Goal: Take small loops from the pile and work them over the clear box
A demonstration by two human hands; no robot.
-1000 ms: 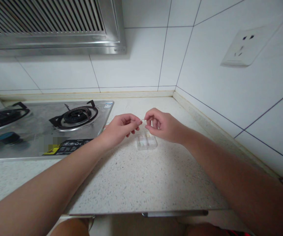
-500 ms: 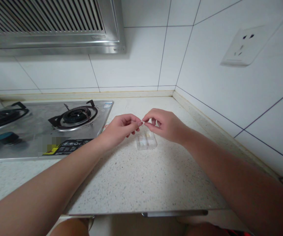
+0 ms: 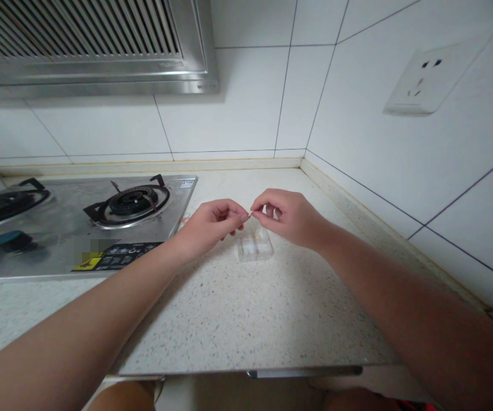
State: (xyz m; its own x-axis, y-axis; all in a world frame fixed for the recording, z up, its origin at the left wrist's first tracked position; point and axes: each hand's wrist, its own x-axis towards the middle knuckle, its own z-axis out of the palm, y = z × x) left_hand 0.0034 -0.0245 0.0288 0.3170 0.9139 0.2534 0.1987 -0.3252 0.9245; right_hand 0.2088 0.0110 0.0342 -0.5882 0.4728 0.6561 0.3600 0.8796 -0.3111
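My left hand [image 3: 214, 224] and my right hand [image 3: 287, 217] meet fingertip to fingertip above the counter. Each pinches with thumb and forefinger at a tiny pale piece [image 3: 250, 215] between them, too small to name. Below the fingertips a clear plastic box [image 3: 255, 249] with inner dividers rests on the counter. Its far part is partly covered by my hands, and what lies in its compartments is hard to make out. Behind my left hand a bit of something with red print [image 3: 185, 219] shows at the stove's edge.
A steel gas stove [image 3: 68, 222] with black burners [image 3: 132, 200] takes up the left of the speckled counter [image 3: 246, 319]. Over it hangs a range hood [image 3: 100, 80]. Tiled walls close off the back and right, with a socket [image 3: 421, 80] on the right one.
My fingertips have drawn very slightly apart, and my right fingertips sit a little further right. The clear box stays where it was.
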